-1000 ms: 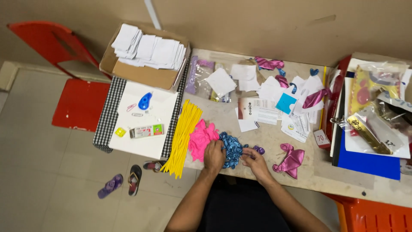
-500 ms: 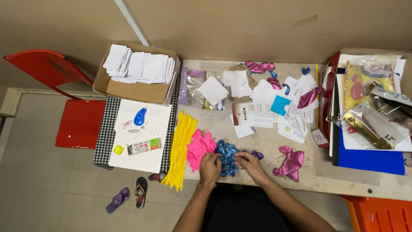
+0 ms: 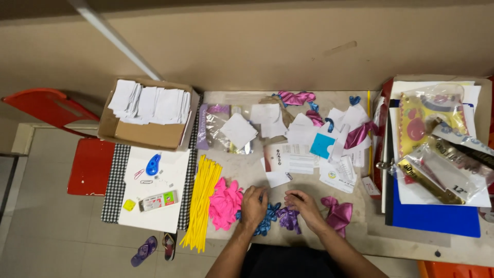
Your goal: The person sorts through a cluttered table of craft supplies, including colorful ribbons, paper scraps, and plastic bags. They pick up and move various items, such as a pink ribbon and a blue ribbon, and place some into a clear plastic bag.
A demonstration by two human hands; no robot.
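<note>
My left hand (image 3: pixel 254 206) rests on a small heap of blue balloons (image 3: pixel 268 220) at the table's near edge, fingers curled into it. My right hand (image 3: pixel 303 205) sits just to the right, fingertips on purple balloons (image 3: pixel 289 218). Whether either hand actually pinches a balloon is hidden by the fingers. A pile of pink balloons (image 3: pixel 224 203) lies left of my left hand, and a bundle of yellow sticks (image 3: pixel 203 199) lies further left. A magenta foil bow (image 3: pixel 339 214) lies right of my right hand.
A cardboard box of white paper slips (image 3: pixel 145 110) stands at the back left, above a white sheet with a blue tape dispenser (image 3: pixel 153 164). Loose papers and clear bags cover the table's middle (image 3: pixel 288 139). Folders and packets (image 3: pixel 437 164) are stacked on the right. A red chair (image 3: pixel 87 164) is on the left.
The view has shifted slightly. Both hands stay at the blue balloon heap; the right hand now rests on purple balloons beside it.
</note>
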